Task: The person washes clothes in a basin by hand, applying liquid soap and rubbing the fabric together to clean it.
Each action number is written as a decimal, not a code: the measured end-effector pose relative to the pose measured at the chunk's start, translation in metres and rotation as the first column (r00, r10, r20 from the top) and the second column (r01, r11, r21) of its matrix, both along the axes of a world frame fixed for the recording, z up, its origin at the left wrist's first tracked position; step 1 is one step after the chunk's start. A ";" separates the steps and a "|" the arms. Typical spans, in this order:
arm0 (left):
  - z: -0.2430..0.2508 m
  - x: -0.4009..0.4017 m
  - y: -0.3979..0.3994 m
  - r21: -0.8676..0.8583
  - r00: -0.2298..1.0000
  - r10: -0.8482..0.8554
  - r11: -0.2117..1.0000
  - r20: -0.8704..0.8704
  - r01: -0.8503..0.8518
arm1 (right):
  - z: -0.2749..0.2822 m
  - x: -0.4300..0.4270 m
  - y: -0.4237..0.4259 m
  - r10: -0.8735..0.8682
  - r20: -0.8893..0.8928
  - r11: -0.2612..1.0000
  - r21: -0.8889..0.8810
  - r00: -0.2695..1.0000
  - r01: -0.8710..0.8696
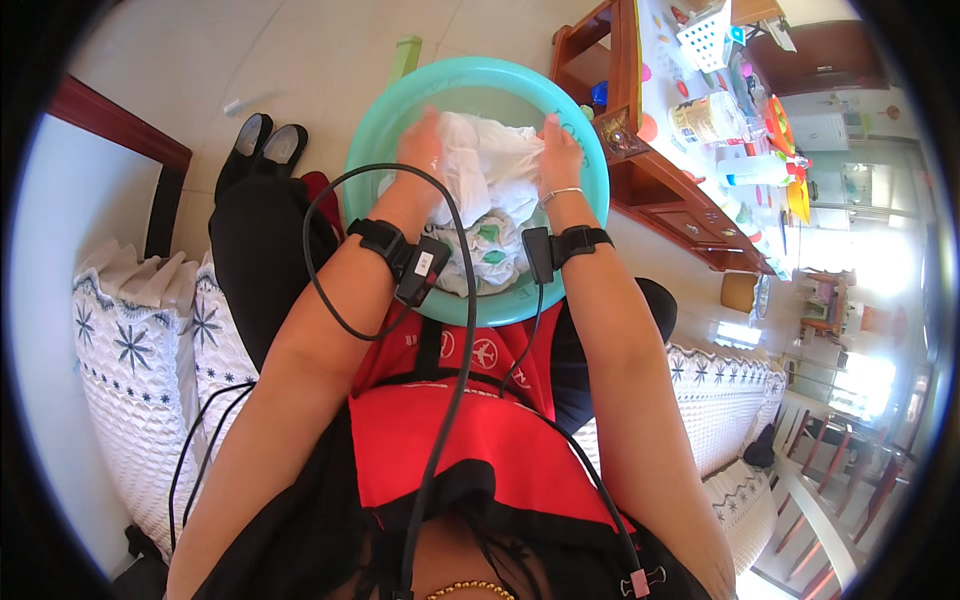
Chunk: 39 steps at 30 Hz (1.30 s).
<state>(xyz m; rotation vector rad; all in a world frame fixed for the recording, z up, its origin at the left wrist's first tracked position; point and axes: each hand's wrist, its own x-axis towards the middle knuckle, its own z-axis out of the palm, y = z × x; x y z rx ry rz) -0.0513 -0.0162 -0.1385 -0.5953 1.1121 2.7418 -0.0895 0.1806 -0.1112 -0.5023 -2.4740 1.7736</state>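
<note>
A turquoise plastic basin (pixel 600 187) stands before my lap with cloudy water inside. White wet cloth (pixel 491 154) is bunched in it between both hands. My right hand (pixel 561 154) pinches the right edge of this cloth, thumb on top. On its other side, my left hand (pixel 421 150) grips the cloth; motion blur softens it, and its fingers are partly hidden. Nearer to me, a white cloth with green patches (pixel 487 244) lies crumpled in the basin. Black devices are strapped to both wrists, and a black cable (pixel 461 300) loops across the left forearm.
A wooden table (pixel 637 169) at right bears a white basket (pixel 705 37), a plastic jar (pixel 705 118) and bottles. Black shoes (pixel 274 142) rest on the tiled floor at left. Behind the basin is a light green object (pixel 405 56). A white-covered sofa (pixel 135 360) flanks me.
</note>
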 end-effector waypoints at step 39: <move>0.082 0.023 0.025 0.259 0.933 -0.332 0.897 -0.141 0.359 | 0.060 0.089 -0.005 -0.143 -0.202 0.568 -0.818 0.969 -0.086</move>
